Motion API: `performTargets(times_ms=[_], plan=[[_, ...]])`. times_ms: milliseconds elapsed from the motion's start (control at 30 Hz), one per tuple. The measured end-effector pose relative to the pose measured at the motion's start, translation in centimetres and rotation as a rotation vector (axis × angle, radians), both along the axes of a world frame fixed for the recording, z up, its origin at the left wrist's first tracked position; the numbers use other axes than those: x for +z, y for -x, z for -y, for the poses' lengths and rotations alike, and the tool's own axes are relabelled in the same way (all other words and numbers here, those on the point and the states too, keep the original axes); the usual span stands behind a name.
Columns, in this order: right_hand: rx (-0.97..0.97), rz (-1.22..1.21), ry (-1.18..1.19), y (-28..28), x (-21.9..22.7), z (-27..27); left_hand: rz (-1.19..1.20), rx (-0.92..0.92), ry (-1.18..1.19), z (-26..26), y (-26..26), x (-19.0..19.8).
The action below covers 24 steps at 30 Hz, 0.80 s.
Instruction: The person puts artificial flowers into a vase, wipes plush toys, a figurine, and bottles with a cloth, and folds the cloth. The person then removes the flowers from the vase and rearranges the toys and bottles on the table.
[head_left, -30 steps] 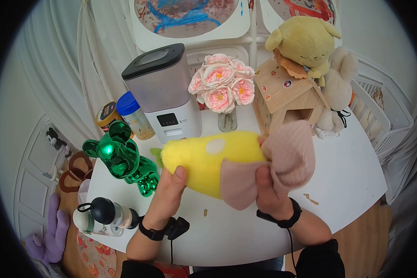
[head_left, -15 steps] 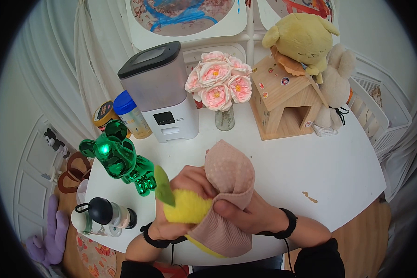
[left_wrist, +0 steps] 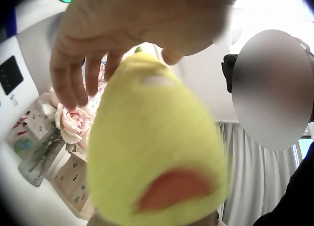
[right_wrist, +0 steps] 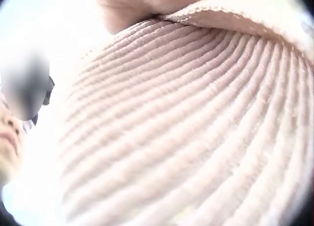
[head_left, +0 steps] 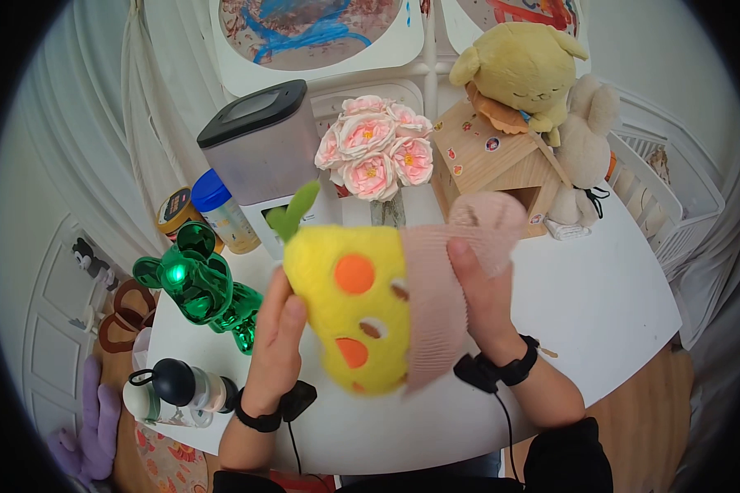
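A plush toy [head_left: 358, 308] is held up over the table, lying sideways. It is yellow and pear-shaped, with orange patches, pale oval eyes and a green leaf at its left end. Ribbed pink cloth [head_left: 436, 304] wraps its right part. My right hand [head_left: 485, 296] grips the cloth, thumb in front, with the other fingers hidden behind. At the leafy end, my left hand [head_left: 278, 349] rests against the yellow plush. The left wrist view shows that left hand [left_wrist: 127, 29] with its fingers loosely extended beside the narrow end. Ribbed cloth [right_wrist: 186, 123] fills the right wrist view.
A shiny green bear figure [head_left: 197, 279] and bottles [head_left: 177, 382] stand on the left of the white table [head_left: 608, 287]. Behind are a dispenser [head_left: 259, 148], a blue-lidded jar [head_left: 222, 209], pink flowers [head_left: 374, 148] in a vase and a wooden house [head_left: 485, 156] topped by a plush [head_left: 522, 70].
The hands brought the plush low and close to the body, leaf end toward the left, then lifted it again. Its face with orange patches now shows. The left hand has loosened from around it.
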State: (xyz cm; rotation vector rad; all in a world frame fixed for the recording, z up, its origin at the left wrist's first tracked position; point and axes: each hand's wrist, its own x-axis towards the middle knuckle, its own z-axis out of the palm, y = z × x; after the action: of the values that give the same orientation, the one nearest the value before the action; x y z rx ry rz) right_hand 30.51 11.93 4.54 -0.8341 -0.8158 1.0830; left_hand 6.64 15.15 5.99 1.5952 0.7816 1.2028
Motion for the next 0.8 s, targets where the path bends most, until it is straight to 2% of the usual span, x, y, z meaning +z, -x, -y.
performTargets(times_ms=[67,100,167,200,233,300,333,367,400,433,500,533,567,600,633,700,733,767,800], plan=[[-0.547,0.654,-0.536,-0.4,-2.1,-0.4,-0.003,-0.247,0.018,-1.1,0.8,-2.7],[-0.546,0.653,-0.536,-0.8,-2.2,0.1,-0.004,-0.246,0.018,-1.1,0.6,-2.7],[-0.623,1.247,-0.722,-1.3,-2.3,1.6,0.095,-0.286,0.291,-0.4,-0.1,-2.7],[-0.566,1.131,-0.684,-0.6,-2.6,2.2,0.235,-0.264,0.384,-0.1,-0.8,-2.1],[-0.567,1.131,-0.679,-0.3,-3.2,2.3,0.233,-0.266,0.388,-0.3,-0.4,-2.3],[-0.069,1.101,-0.736,-0.2,-4.4,1.9,0.263,-0.220,0.427,-1.0,0.4,-2.8],[-0.076,1.099,-0.732,0.2,-3.6,2.4,0.446,-0.114,0.512,-0.3,-0.4,-2.0],[0.009,0.967,-0.629,0.8,-2.1,3.4,0.437,-0.119,0.515,-0.1,-0.5,-1.6],[0.091,0.832,-0.526,1.4,-1.2,4.0,0.481,-0.150,0.412,0.0,-0.6,-1.3],[0.084,0.826,-0.521,1.6,-1.0,4.0,0.525,-0.179,0.308,0.1,-0.6,-1.0],[0.106,0.959,-0.598,2.0,-0.6,3.6,0.476,-0.159,0.289,-0.1,-0.5,-0.5],[0.105,0.960,-0.603,2.7,-0.9,3.5,0.494,-0.298,0.181,-0.4,-0.4,-1.0],[0.251,0.753,-0.498,3.6,-1.5,3.5,0.512,-0.434,0.066,-0.5,-0.3,-1.3],[0.393,0.548,-0.391,4.1,-1.8,3.3,0.471,-0.478,0.031,0.0,-0.5,-1.5],[0.401,0.557,-0.403,4.1,-1.5,3.0,0.476,-0.472,0.016,0.8,-0.2,-1.4],[0.427,0.810,-0.569,4.2,-1.1,2.7,0.090,-0.392,0.057,2.7,0.8,-0.8],[0.450,0.775,-0.527,4.6,-2.5,2.0,0.192,-0.441,-0.062,2.6,0.2,0.0],[0.458,0.772,-0.538,4.6,-2.4,2.2,0.188,-0.431,-0.069,2.0,0.1,0.1],[0.483,0.635,-0.423,4.5,-1.9,2.7,0.336,-0.538,-0.191,1.2,0.0,-0.1]])
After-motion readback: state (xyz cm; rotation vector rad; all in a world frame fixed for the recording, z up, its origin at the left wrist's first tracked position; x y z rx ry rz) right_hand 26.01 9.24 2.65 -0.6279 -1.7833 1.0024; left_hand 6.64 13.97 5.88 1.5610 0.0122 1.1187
